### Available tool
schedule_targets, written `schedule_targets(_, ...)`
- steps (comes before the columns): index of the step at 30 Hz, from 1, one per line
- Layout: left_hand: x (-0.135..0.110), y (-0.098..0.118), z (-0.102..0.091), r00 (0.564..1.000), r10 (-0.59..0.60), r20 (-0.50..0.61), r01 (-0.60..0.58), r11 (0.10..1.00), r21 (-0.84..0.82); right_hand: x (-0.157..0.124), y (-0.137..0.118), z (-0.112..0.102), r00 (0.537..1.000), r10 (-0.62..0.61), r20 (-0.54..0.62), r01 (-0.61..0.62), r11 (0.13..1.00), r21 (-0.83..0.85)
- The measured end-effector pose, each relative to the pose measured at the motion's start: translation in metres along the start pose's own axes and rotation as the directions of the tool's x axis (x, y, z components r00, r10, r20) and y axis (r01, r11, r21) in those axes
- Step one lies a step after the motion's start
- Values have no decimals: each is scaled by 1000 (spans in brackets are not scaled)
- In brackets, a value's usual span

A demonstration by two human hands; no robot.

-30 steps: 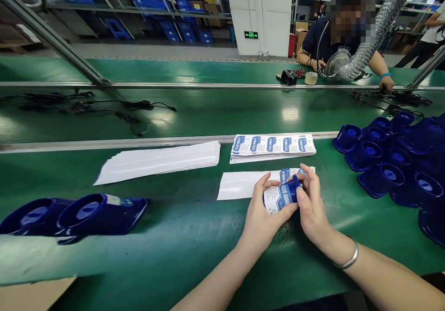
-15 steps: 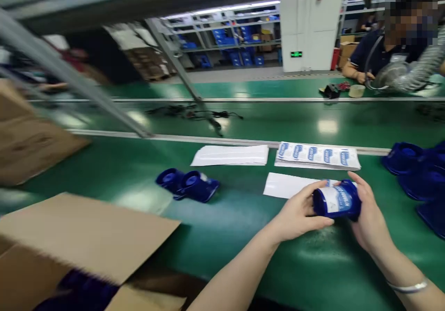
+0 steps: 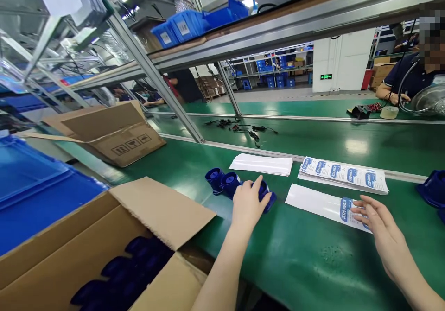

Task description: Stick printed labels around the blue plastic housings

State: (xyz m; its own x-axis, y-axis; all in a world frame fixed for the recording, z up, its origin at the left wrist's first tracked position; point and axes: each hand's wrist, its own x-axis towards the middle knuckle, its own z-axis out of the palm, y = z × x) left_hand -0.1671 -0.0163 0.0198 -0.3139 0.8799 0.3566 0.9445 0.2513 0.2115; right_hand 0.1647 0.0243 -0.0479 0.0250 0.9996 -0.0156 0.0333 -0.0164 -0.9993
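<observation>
My left hand [image 3: 247,199] grips a dark blue plastic housing [image 3: 268,199], its thumb and fingers around the top, at the right end of a short row. The row's other blue housings [image 3: 222,181] stand on the green bench just to the left. My right hand [image 3: 378,223] is open with fingers stretched, over the right end of a label strip [image 3: 313,202]. That strip is mostly bare white backing, with blue-and-white labels at its right end, partly hidden by my fingers.
Behind lie a stack of printed label sheets [image 3: 344,174] and white strips [image 3: 260,164]. An open carton [image 3: 163,209] with several blue housings stands front left. Another carton [image 3: 121,137] and a blue bin [image 3: 45,181] are farther left. A metal post [image 3: 174,98] rises behind. A co-worker [image 3: 403,84] sits across.
My left hand has carried the labelled blue housing leftward to the row on the bench. My right hand has let go of it and opened by the label strip. The view has swung left.
</observation>
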Motion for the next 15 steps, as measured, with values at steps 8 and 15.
schedule_targets(8,6,-22,5,993,32,-116,-32,999,1,19,1,-5,855,-498,144,488,679,-548)
schedule_targets(15,4,91,41,744,647,167,-587,753,-299,42,16,-2,814,-517,264,499,391,-773)
